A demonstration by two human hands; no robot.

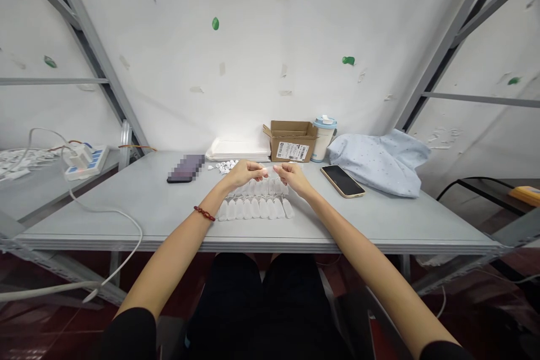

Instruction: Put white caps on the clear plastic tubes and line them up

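My left hand (244, 172) and my right hand (292, 175) meet over the middle of the grey table (147, 202). Both are closed in a pinch on a small clear plastic piece (268, 169) held between them. Just below my hands lie two rows of several clear oval plastic pieces (255, 207), side by side. A red bead bracelet sits on my left wrist. A small heap of white caps (225, 166) lies just left of my left hand.
Behind stand stacked white trays (238, 149), an open cardboard box (292, 140) and a lidded cup (324, 137). A phone (342, 180) and a pale blue cloth (379, 161) lie to the right, a dark phone (185, 169) to the left, a power strip (86, 161) with cables at far left.
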